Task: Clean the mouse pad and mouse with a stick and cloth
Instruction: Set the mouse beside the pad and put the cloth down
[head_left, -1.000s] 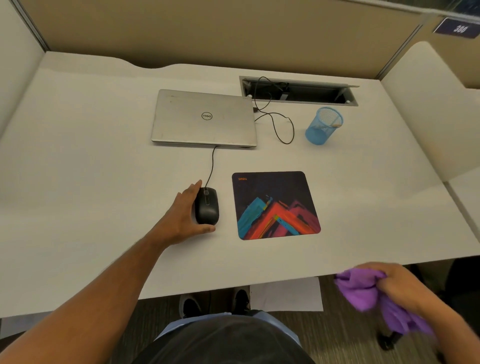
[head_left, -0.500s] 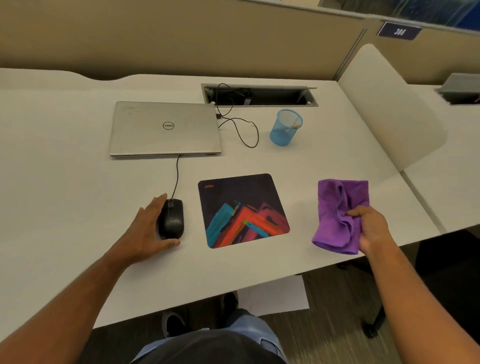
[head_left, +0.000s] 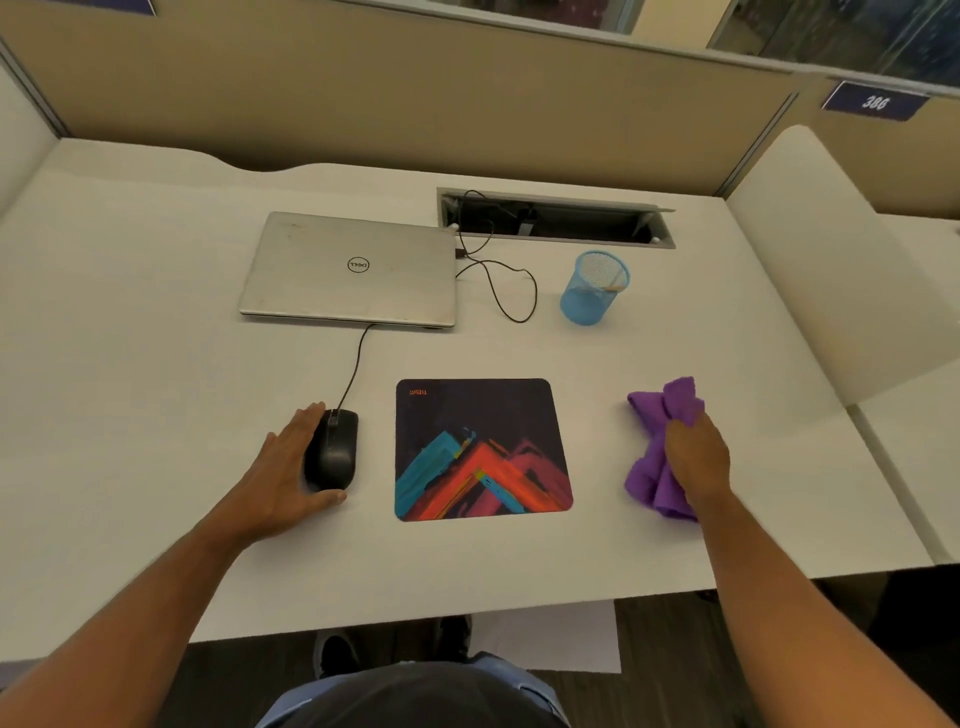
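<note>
Since the earlier frame, the cloth (head_left: 662, 447) has been lowered onto the desk (head_left: 156, 364) to the right of the mouse pad (head_left: 480, 449); the mouse (head_left: 332, 449) has been kept in place. The right hand (head_left: 696, 460) is laid on top of the purple cloth, with the fingers curled into its folds so that the bunched fabric is gripped against the desk. The left hand (head_left: 288, 467) is cupped round the left side of the black mouse, fingers extended along its flank and the thumb set at its near end.

The mouse is located just left of the mouse pad, apart from it. The mouse pad is laid flat between the two hands, dark with a blue, red and orange pattern. A cable (head_left: 356, 364) is run from the mouse up to the closed silver laptop (head_left: 348, 270), which is located beyond the mouse pad, to its upper left. A blue mesh cup (head_left: 595, 288) is set beyond the mouse pad to its upper right, with a pale stick (head_left: 615, 283) seen at its rim. A cable slot (head_left: 556, 221) is cut into the desk behind the cup.
</note>
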